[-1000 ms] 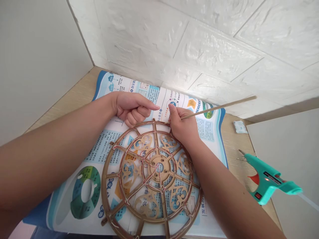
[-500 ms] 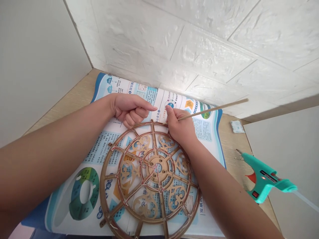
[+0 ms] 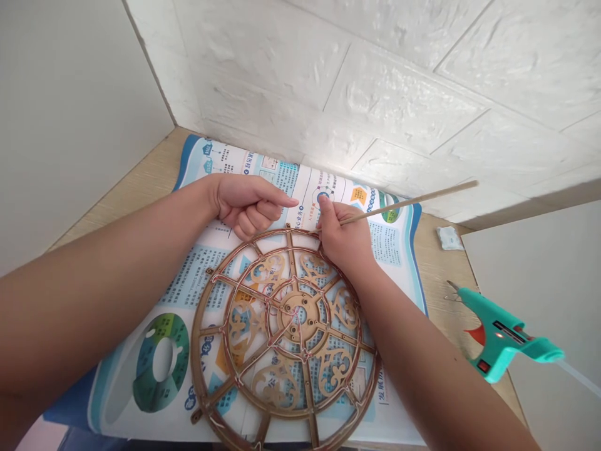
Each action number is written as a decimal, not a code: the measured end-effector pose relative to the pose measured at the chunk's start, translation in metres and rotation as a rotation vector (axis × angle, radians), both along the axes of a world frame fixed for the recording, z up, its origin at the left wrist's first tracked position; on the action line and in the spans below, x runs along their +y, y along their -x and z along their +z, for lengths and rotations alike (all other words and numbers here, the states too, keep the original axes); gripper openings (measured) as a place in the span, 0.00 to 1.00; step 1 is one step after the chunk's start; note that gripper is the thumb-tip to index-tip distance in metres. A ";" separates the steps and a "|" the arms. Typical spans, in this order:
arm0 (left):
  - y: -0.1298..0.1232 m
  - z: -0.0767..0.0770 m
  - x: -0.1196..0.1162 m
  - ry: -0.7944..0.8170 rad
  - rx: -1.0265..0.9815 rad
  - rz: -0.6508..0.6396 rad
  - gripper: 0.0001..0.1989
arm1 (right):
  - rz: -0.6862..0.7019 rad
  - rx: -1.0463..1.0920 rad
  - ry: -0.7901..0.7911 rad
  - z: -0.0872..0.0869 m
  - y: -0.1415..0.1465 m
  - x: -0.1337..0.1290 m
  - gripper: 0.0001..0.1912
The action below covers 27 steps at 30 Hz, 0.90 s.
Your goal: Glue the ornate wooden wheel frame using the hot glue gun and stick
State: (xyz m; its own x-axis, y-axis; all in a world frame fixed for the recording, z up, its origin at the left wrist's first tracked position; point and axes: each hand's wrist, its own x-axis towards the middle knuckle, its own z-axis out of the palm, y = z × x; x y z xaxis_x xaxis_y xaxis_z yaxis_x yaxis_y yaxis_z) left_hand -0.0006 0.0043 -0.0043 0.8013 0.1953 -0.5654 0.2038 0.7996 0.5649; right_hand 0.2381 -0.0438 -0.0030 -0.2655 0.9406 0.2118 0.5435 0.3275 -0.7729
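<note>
A round gold-brown openwork frame (image 3: 305, 313) lies on a printed sheet (image 3: 188, 263), with thin wires running along its rings and spokes. My left hand (image 3: 253, 207) is closed just beyond the frame's far left rim, fingers curled in and thumb pointing right; what it may pinch is hidden or too small to tell. Beside the far right part of the rim is my right hand (image 3: 345, 235), its fingers wrapped round a thin wooden stick (image 3: 413, 202) that sticks out up and to the right. A small gap separates the two thumbs.
To the right, a teal glue gun (image 3: 504, 335) with a red trigger and a lit lamp rests by the wooden table's edge (image 3: 441, 275). A small white packet (image 3: 449, 238) lies behind it. A white brick-pattern wall (image 3: 375, 94) stands at the back, a plain panel (image 3: 79, 113) at the left.
My right hand has shifted very slightly to the right with the stick. The whole view has moved a little; my left hand keeps its pose.
</note>
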 end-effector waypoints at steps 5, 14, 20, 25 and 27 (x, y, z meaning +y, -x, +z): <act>0.002 -0.003 0.001 -0.150 -0.086 0.027 0.31 | -0.011 -0.039 0.025 0.000 0.001 0.001 0.33; 0.000 -0.001 0.001 -0.109 -0.177 -0.148 0.36 | -0.005 -0.048 0.030 0.005 0.005 0.000 0.30; -0.001 0.001 0.001 -0.104 -0.103 -0.097 0.35 | 0.006 -0.048 0.004 0.002 0.005 0.000 0.31; -0.003 0.005 -0.001 -0.050 0.003 -0.037 0.36 | 0.022 -0.023 -0.049 0.002 0.003 -0.001 0.34; -0.004 0.007 -0.002 -0.045 0.032 -0.006 0.36 | -0.026 0.033 -0.117 0.004 0.003 -0.004 0.35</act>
State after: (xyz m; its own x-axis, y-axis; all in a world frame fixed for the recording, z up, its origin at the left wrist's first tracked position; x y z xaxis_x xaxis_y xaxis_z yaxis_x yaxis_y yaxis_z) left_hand 0.0030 0.0019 0.0026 0.7844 0.2164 -0.5813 0.2270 0.7720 0.5937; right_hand 0.2355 -0.0476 0.0008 -0.2320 0.9154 0.3291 0.5279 0.4026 -0.7478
